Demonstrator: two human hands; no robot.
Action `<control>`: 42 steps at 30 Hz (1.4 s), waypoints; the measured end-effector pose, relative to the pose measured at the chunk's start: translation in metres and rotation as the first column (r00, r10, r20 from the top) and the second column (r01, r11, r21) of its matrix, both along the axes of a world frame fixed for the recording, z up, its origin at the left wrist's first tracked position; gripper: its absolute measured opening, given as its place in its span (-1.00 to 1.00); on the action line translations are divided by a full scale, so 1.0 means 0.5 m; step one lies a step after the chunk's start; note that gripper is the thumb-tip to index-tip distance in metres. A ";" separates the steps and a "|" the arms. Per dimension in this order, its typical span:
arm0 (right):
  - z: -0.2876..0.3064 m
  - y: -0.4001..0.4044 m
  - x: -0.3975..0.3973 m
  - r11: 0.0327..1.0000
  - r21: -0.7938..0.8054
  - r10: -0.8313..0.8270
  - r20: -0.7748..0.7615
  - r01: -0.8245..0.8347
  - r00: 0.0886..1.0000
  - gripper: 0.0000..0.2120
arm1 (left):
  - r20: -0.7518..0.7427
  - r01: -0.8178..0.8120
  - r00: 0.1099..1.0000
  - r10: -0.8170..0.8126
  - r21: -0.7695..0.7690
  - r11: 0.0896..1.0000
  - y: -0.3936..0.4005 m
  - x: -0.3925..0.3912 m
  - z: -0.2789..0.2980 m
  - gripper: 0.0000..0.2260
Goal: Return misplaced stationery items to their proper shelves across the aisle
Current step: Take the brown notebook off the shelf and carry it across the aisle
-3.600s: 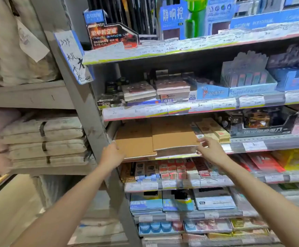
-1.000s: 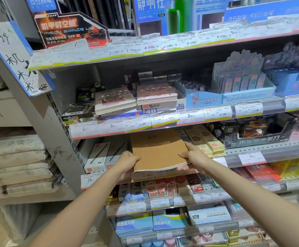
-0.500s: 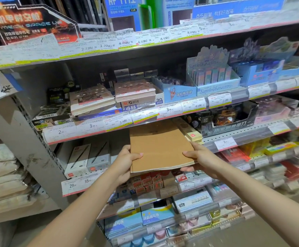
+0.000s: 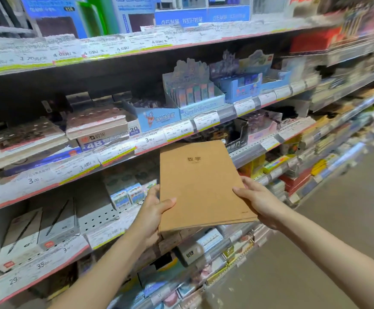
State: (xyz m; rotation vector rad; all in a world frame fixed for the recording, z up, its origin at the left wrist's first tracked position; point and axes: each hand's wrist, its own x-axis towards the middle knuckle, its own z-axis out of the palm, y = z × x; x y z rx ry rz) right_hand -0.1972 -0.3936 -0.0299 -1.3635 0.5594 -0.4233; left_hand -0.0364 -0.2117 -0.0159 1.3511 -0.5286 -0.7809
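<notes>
Nearest to us, our two bare forearms rise from the bottom edge, both cut off below the elbow. Our left hand (image 4: 153,211) pinches the brown notebook (image 4: 200,186) at its left edge, thumb on the cover and the other fingers hidden underneath. Our right hand (image 4: 259,202) holds the right edge in the same manner, thumb on top, fingers mostly out of sight behind the cover. Between both grips the notebook hangs clear of the shelving, tilted, cover toward us, with small dark characters near its top that we can barely make out. It seems to be several thin books together, though the stacked edge is hard to read.

Below and beyond the grips, lower shelves of small packets are partly hidden by the notebook and our arms. To the left of the left grip, flat pen boxes (image 4: 36,233) lie on a perforated shelf behind price labels (image 4: 36,266). Above the grips, a shelf carries stacked grey boxes (image 4: 96,126) and blue display cartons (image 4: 192,94); their print is smeared. Farthest up, the top shelf (image 4: 137,44) shows blue packaging cut off by the frame. To the right of the right grip, the aisle shelving dissolves into motion blur beside the floor (image 4: 337,230).
</notes>
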 end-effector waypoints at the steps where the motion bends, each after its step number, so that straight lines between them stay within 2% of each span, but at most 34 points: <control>1: -0.002 -0.008 -0.016 1.000 -0.006 -0.013 0.012 0.013 1.000 -0.74 | -0.003 0.017 1.000 -0.017 0.001 1.000 -0.015 -0.008 -0.002 -0.78; 7: -0.015 -0.069 -0.120 0.988 0.001 -0.151 0.057 0.151 0.987 -0.74 | 0.002 0.166 0.986 -0.166 0.027 0.986 -0.135 -0.070 -0.001 -0.78; 13: -0.015 -0.195 -0.236 0.955 -0.048 -0.289 0.056 0.292 0.956 -0.73 | -0.014 0.270 0.963 -0.269 0.059 0.961 -0.321 -0.146 0.001 -0.78; 18: -0.010 -0.343 -0.350 0.920 -0.067 -0.381 0.080 0.386 0.921 -0.70 | 0.023 0.357 0.933 -0.359 0.065 0.932 -0.511 -0.243 0.015 -0.70; 23: 0.003 -0.503 -0.482 0.890 -0.099 -0.442 0.058 0.445 0.895 -0.74 | 0.062 0.401 0.913 -0.404 0.046 0.915 -0.719 -0.356 0.011 -0.84; 29: -0.004 -0.664 -0.617 0.853 -0.120 -0.509 0.028 0.509 0.860 -0.73 | 0.062 0.498 0.861 -0.504 0.094 0.862 -0.931 -0.463 -0.014 -0.71; 42: -0.044 -1.075 -0.725 0.772 -0.085 -0.630 0.038 0.630 0.776 -0.75 | 0.068 0.613 0.777 -0.626 0.142 0.777 -1.390 -0.571 -0.027 -0.75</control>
